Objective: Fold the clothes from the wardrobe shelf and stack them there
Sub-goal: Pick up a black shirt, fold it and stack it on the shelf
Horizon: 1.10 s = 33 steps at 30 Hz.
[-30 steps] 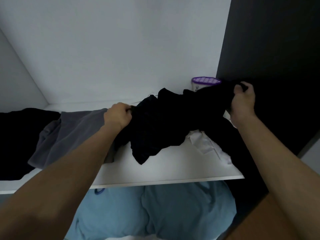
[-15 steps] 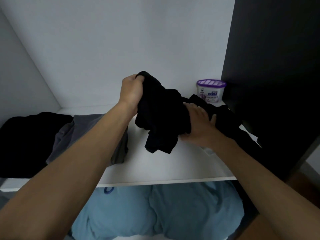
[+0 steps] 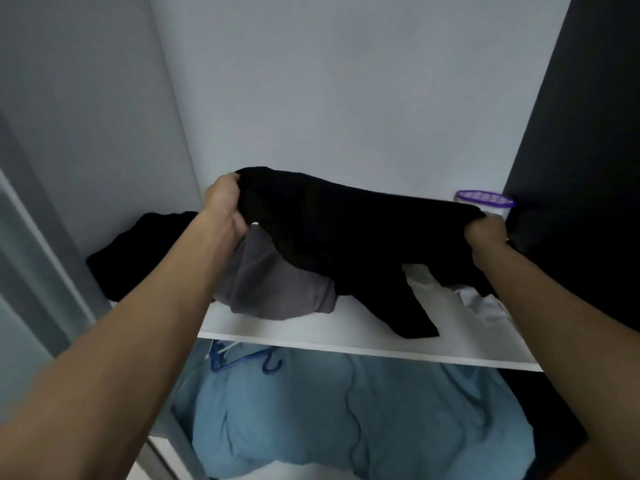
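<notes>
A black garment (image 3: 349, 237) hangs stretched above the white wardrobe shelf (image 3: 346, 336). My left hand (image 3: 225, 202) grips its left end and my right hand (image 3: 485, 237) grips its right end, both held up off the shelf. One loose part of the garment droops down onto the shelf near the front edge. Under it lie a crumpled grey garment (image 3: 277, 289) and, at the right, a white garment (image 3: 481, 303). Another black garment (image 3: 138, 254) lies bunched at the shelf's left end.
A white tub with a purple lid (image 3: 485, 202) stands at the back right, against the dark side panel (image 3: 581, 150). Below the shelf hang light blue clothes (image 3: 346, 420) and a blue hanger (image 3: 242, 362). The wardrobe's pale side wall is at the left.
My hands have moved apart and spread the bunched black garment out wide. The right hand went from under the bundle to its right end. The view has shifted to the right.
</notes>
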### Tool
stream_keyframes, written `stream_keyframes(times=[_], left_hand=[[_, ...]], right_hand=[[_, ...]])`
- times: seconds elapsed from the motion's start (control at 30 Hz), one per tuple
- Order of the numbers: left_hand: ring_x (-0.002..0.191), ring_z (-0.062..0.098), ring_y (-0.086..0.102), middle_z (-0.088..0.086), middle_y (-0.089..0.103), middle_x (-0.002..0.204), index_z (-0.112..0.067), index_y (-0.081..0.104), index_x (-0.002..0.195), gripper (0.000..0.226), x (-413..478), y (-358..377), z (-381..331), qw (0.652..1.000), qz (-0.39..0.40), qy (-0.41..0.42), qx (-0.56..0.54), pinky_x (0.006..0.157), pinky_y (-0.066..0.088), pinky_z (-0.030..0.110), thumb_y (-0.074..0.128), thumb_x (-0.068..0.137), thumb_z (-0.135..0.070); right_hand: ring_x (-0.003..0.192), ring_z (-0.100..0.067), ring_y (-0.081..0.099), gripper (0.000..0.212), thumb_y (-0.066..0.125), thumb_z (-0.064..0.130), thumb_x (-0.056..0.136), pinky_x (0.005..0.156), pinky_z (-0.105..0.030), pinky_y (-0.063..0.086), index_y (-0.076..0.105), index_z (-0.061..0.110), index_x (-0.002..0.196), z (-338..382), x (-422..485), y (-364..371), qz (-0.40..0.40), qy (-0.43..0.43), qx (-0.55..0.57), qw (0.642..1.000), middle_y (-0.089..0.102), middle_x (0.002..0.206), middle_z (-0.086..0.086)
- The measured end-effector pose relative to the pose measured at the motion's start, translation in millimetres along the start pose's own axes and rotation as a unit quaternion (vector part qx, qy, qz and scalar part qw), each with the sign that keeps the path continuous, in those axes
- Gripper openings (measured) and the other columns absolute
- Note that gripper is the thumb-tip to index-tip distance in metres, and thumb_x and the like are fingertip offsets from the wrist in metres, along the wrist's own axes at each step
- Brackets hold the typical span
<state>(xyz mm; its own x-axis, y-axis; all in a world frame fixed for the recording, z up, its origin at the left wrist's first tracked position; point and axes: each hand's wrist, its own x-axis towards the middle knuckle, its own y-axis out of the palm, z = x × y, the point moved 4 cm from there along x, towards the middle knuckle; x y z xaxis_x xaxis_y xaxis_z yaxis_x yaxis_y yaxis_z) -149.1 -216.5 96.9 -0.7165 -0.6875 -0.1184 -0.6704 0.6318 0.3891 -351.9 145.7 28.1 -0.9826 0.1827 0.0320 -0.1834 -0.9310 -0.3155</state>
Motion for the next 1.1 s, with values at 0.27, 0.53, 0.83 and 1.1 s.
stream_keyframes(times=[0.27,0.53,0.83,1.1], left_hand=[[0.049,0.018,0.069,0.006,0.070,0.066,-0.010,0.063,0.087,0.028,-26.0,-67.4,7.6,0.994,0.053,-0.089,-0.036,0.043,0.054,0.025,0.044,0.103,-0.023],[0.067,0.020,0.074,0.009,0.076,0.079,-0.005,0.067,0.100,0.025,-96.8,-15.2,0.8,0.961,0.253,-0.098,0.057,0.059,0.059,0.027,0.058,0.098,-0.029],[0.109,0.011,0.062,-0.006,0.064,0.122,-0.022,0.061,0.125,0.031,-108.6,26.9,22.4,0.878,0.331,0.150,0.311,0.093,0.052,0.029,0.065,0.094,-0.028],[0.111,0.004,0.065,-0.012,0.067,0.124,-0.031,0.054,0.135,0.060,-161.2,33.7,63.5,0.819,0.481,0.129,0.287,0.096,0.052,0.027,0.076,0.081,-0.042]], right_hand=[[0.113,-0.028,0.061,0.040,0.030,0.025,0.106,0.102,-0.045,0.046,0.049,0.018,0.140,5.0,-83.2,27.0,-0.005,0.175,0.378,0.909,0.057,0.137,-0.009],[0.139,-0.014,0.038,0.120,0.084,0.041,0.068,0.109,-0.035,0.041,0.000,0.040,0.153,18.1,-223.1,83.9,0.289,-0.302,-0.178,0.891,0.019,0.160,0.010],[0.080,-0.023,0.067,0.032,0.039,0.003,0.093,0.069,-0.035,0.055,0.064,0.003,0.112,91.4,-223.1,-7.0,0.064,-0.118,0.234,0.963,0.070,0.091,-0.004],[0.086,-0.022,0.062,0.029,0.038,0.015,0.105,0.087,-0.034,0.054,0.061,0.003,0.118,81.6,-260.6,-60.8,0.129,-0.013,0.342,0.931,0.067,0.095,-0.011]])
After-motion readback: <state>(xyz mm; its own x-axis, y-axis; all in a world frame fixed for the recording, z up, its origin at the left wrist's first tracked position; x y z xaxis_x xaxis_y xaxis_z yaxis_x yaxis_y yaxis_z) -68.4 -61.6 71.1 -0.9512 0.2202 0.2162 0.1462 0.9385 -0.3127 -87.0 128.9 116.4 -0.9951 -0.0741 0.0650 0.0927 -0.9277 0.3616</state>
